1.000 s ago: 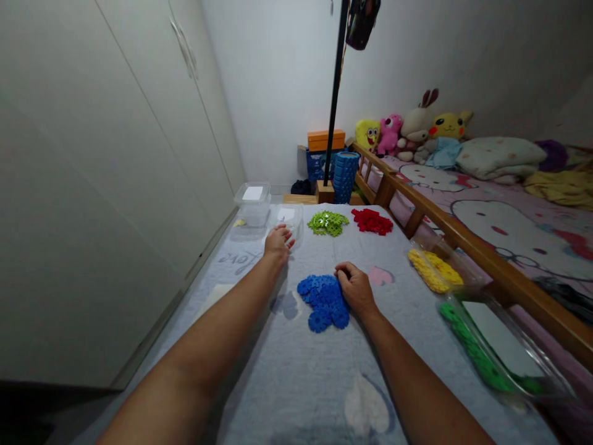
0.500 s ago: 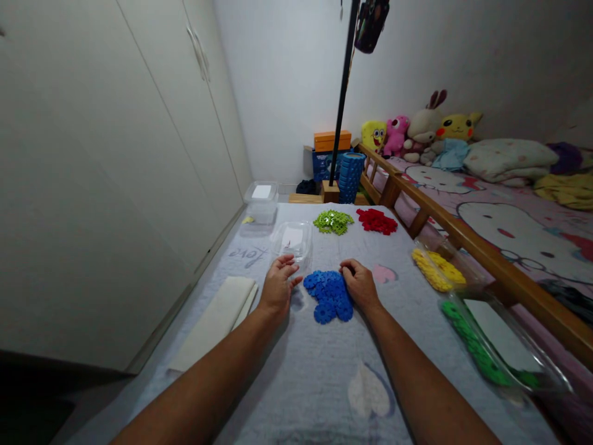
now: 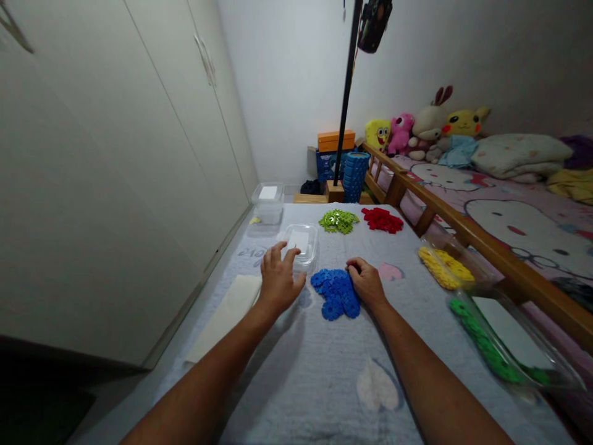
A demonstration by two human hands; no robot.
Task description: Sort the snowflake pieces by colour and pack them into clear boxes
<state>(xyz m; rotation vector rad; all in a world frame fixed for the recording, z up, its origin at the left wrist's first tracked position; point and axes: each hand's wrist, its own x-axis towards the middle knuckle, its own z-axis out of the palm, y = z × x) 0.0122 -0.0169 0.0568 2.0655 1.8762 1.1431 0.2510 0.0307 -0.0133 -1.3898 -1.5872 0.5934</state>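
My left hand (image 3: 279, 281) is raised with its fingers apart and nothing in it, just in front of a clear plastic box (image 3: 309, 238) with a white label. Its fingertips overlap the box in the picture, and I cannot tell whether they touch. A pile of blue flower-shaped plastic pieces (image 3: 337, 292) lies between my hands on the cloth. My right hand (image 3: 367, 283) rests against the right side of this pile, fingers curled in. Whatever those fingers may hold is hidden.
Green-yellow pieces (image 3: 338, 220) and red pieces (image 3: 382, 220) lie in piles farther back. Clear boxes of yellow pieces (image 3: 445, 268) and green pieces (image 3: 486, 343) stand along the right, by the wooden bed rail (image 3: 435, 194). A folded white cloth (image 3: 227, 315) and another clear box (image 3: 268, 204) are on the left.
My left hand has lifted and turned, its fingers reaching higher over the near side of the clear box. My right hand stays by the blue pile. The view has shifted slightly left.
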